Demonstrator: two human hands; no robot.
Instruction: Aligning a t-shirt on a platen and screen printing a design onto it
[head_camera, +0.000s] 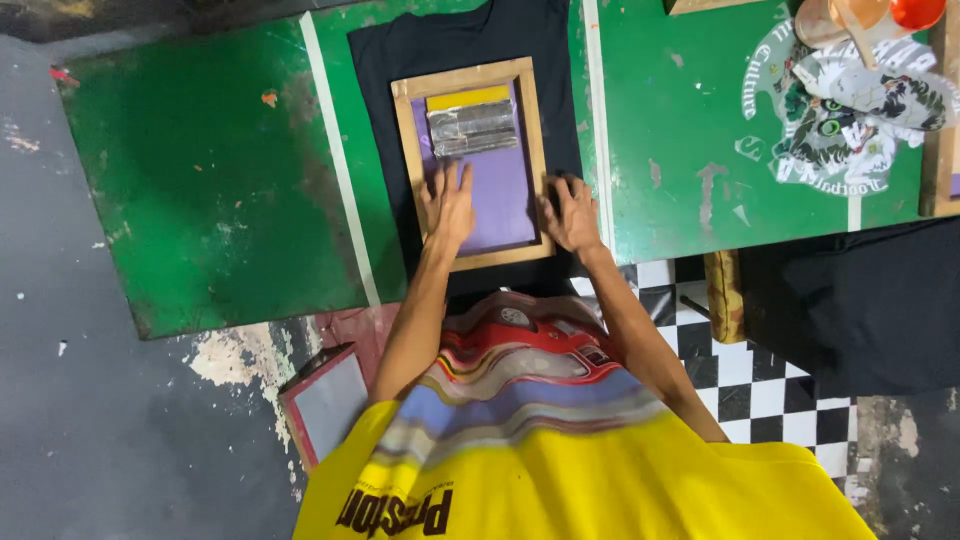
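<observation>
A wooden-framed printing screen (405, 150) with purple mesh lies on a black shirt (380, 60) spread over the green table (200, 170). My left hand (447, 208) rests flat, fingers spread, on the purple mesh near the frame's lower left. The frame's lower right corner is under my right hand (570, 213), which presses there with curled fingers. A yellow strip and a patch of grey ink (472, 127) sit at the far end of the mesh.
White tape lines (340, 170) cross the green table. A printed cat design (840, 110) and cut paper pieces lie at the right, with another frame's edge (940, 150). A small framed screen (325, 400) leans on the floor; black cloth (860, 300) hangs at the right.
</observation>
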